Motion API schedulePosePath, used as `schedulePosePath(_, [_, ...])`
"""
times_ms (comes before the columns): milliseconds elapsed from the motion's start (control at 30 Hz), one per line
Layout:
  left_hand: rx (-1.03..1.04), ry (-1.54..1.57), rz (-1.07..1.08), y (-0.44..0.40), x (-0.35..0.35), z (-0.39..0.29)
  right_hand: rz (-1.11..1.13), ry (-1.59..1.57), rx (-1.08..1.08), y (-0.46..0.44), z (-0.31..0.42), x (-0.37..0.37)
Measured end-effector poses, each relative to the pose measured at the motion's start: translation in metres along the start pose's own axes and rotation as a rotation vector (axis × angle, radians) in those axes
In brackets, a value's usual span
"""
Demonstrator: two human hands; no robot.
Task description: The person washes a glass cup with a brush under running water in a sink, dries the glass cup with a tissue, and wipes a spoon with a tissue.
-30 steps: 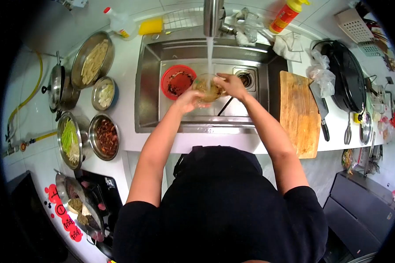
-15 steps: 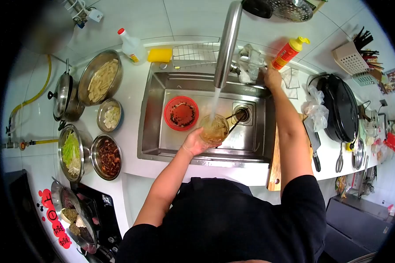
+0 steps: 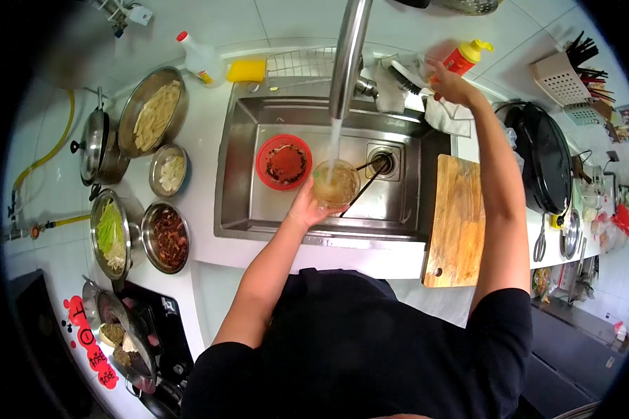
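Note:
My left hand (image 3: 313, 207) grips a clear bowl (image 3: 337, 184) of cloudy, brownish water over the sink (image 3: 258, 222), under the running tap (image 3: 349, 59). To its left in the sink sits a red basin (image 3: 261, 162) with dark bits in water. Dark chopsticks (image 3: 367, 188) lie partly behind the bowl, toward the drain (image 3: 383, 163). At the back right, my right hand (image 3: 453, 85) is closed on what looks like a white brush (image 3: 407, 77) with dark bristles. Just behind that hand stands a red and yellow bottle (image 3: 461, 59), partly hidden.
A wooden cutting board (image 3: 454, 223) lies right of the sink. Cloths (image 3: 449, 117) rest at the back edge. On the left are bowls of cut white strips (image 3: 158, 115), white pieces (image 3: 172, 172), greens (image 3: 112, 237) and dark strips (image 3: 169, 237). A black appliance (image 3: 544, 157) stands far right.
My right hand has risen away from the back corner of the sink, and the brush has come into sight beside it. My left hand still holds the bowl under the water.

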State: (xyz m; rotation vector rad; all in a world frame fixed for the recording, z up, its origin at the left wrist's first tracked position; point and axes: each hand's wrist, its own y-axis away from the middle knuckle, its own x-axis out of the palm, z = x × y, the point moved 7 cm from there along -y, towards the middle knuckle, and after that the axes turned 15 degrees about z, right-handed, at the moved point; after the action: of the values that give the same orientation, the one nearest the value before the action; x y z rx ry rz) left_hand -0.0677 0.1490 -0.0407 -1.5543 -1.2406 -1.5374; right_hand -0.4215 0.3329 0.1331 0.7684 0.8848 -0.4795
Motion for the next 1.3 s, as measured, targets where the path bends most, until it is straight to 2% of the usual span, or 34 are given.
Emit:
schedulePosePath(33, [0.027,-0.002,0.009,-0.003,0.005,0.001,-0.026,0.184,-0.103,-0.002,-0.016,-0.008])
schedulePosePath(100, [0.040,0.022,-0.037,0.000,-0.001,-0.001,-0.009,0.257,-0.114,0.014,-0.002,0.011])
schedulePosePath(133, [0.049,0.027,-0.046,-0.001,-0.003,-0.006,0.013,0.178,-0.013,0.039,0.020,0.002])
schedulePosePath(233, [0.069,0.002,-0.052,-0.004,0.003,-0.010,0.003,0.363,0.023,0.094,0.054,0.019])
schedulePosePath(267, [0.062,-0.013,-0.043,-0.005,0.000,-0.012,0.075,0.327,0.116,0.116,0.072,0.029])
schedulePosePath(300, [0.053,-0.027,-0.029,-0.008,-0.004,-0.012,0.131,0.324,0.112,0.129,0.078,0.045])
schedulePosePath(333, [0.040,-0.045,-0.015,-0.012,-0.008,-0.012,0.264,0.283,0.190,0.145,0.107,0.058])
schedulePosePath(367, [0.034,-0.069,0.001,-0.017,-0.013,-0.013,0.216,0.251,-0.064,0.141,0.099,0.092])
schedulePosePath(400, [0.026,-0.092,0.016,-0.021,-0.019,-0.014,0.343,0.124,-0.149,0.146,0.128,0.113])
schedulePosePath(433, [0.015,-0.121,0.028,-0.023,-0.024,-0.016,0.375,0.124,-0.190,0.139,0.141,0.140])
schedulePosePath(533, [0.009,-0.440,0.089,-0.035,-0.026,-0.024,0.608,0.280,-0.026,0.112,0.169,0.190])
schedulePosePath(567, [-0.017,-0.434,0.106,-0.036,-0.036,-0.022,0.613,0.379,-0.055,0.103,0.175,0.196])
schedulePosePath(600, [-0.058,-0.434,0.040,-0.034,-0.036,-0.018,0.597,0.521,-0.007,0.092,0.177,0.200])
schedulePosePath(667, [-0.137,-0.434,-0.097,-0.023,-0.034,-0.012,0.480,0.700,-0.106,0.082,0.194,0.199])
schedulePosePath(767, [-0.163,-0.209,-0.102,-0.018,-0.043,-0.008,0.066,1.029,-0.505,0.079,0.213,0.218])
schedulePosePath(867, [-0.156,-0.203,-0.122,-0.015,-0.049,-0.017,-0.021,1.044,-0.535,0.086,0.206,0.231])
schedulePosePath(933, [-0.149,-0.249,-0.095,-0.018,-0.049,-0.027,0.165,0.917,-0.308,0.083,0.208,0.234])
schedulePosePath(967, [-0.089,-0.327,-0.185,-0.018,-0.054,-0.036,0.283,0.843,-0.209,0.083,0.208,0.236])
schedulePosePath(1000, [-0.058,-0.364,-0.159,-0.022,-0.058,-0.038,0.401,0.767,-0.105,0.084,0.207,0.239])
schedulePosePath(1033, [-0.027,-0.405,-0.131,-0.031,-0.062,-0.044,0.366,0.648,-0.076,0.082,0.207,0.238])
schedulePosePath(1167, [0.054,-0.485,-0.180,-0.027,-0.056,-0.052,0.786,-0.185,0.261,0.062,0.180,0.259])
schedulePosePath(1267, [0.125,-0.503,-0.097,-0.026,-0.056,-0.055,0.811,-0.662,0.370,0.071,0.178,0.263])
schedulePosePath(1300, [0.121,-0.483,-0.096,-0.022,-0.053,-0.057,0.812,-0.586,0.322,0.069,0.178,0.263])
